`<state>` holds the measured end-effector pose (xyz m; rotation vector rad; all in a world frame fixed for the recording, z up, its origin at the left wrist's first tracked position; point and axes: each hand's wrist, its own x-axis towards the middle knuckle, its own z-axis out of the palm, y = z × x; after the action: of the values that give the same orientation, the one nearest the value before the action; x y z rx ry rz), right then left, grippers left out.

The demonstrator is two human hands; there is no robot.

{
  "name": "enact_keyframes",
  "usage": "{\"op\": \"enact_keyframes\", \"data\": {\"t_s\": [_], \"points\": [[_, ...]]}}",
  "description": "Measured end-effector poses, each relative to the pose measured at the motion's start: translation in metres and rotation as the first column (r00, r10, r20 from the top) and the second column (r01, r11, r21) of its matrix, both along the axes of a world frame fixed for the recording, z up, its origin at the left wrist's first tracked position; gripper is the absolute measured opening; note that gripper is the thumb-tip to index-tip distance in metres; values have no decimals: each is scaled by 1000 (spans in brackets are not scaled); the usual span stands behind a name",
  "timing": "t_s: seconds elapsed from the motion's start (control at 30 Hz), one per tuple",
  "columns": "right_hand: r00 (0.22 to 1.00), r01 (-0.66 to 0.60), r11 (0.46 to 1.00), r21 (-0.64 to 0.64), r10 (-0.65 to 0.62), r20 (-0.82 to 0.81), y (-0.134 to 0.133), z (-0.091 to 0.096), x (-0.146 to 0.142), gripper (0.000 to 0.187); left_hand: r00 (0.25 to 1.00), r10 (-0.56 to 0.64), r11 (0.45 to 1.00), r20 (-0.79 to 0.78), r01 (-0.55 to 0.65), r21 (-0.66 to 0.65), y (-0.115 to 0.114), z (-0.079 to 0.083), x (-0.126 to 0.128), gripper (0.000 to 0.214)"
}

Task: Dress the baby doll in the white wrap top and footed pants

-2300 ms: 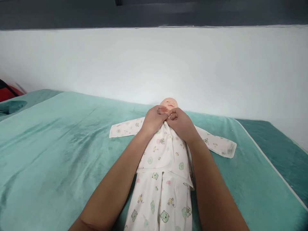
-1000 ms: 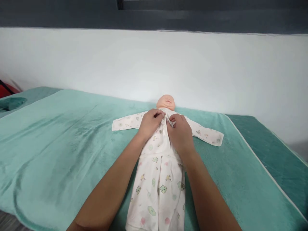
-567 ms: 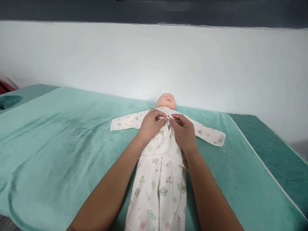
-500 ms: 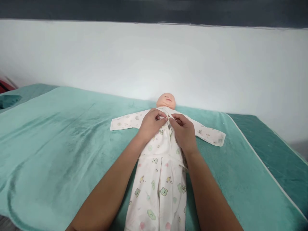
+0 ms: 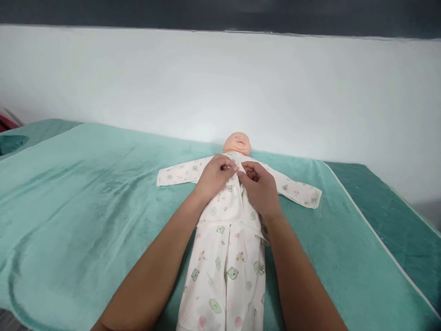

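Note:
A baby doll lies on its back on a teal blanket, head toward the wall. It wears a white printed shirt with sleeves spread to both sides, and matching trousers. My left hand and my right hand meet on the doll's upper chest, just below the neck. Both hands have their fingers curled and pinch the two front edges of the shirt together.
A white wall rises right behind the doll's head. A darker green cover lies under the blanket at the right. A red object shows at the far left edge.
My hands stayed at the shirt's front near the neck, shifting slightly along the opening. The view drifted back and down a little, showing more of the trousers.

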<state>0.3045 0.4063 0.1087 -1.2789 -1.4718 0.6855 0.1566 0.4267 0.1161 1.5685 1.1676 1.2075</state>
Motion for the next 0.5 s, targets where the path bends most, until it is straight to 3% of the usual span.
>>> {"op": "enact_keyframes", "data": {"t_s": [0.23,0.5], "points": [[982,0,1000,-11,2,187,-1,3,1,22,999,-43,999,-19,43,1,-2,5,-3,27],[967,-28,999,-35,36,252,-3,7,0,22,1000,7,998,8,-6,-69,-1,2,0,10]]}}
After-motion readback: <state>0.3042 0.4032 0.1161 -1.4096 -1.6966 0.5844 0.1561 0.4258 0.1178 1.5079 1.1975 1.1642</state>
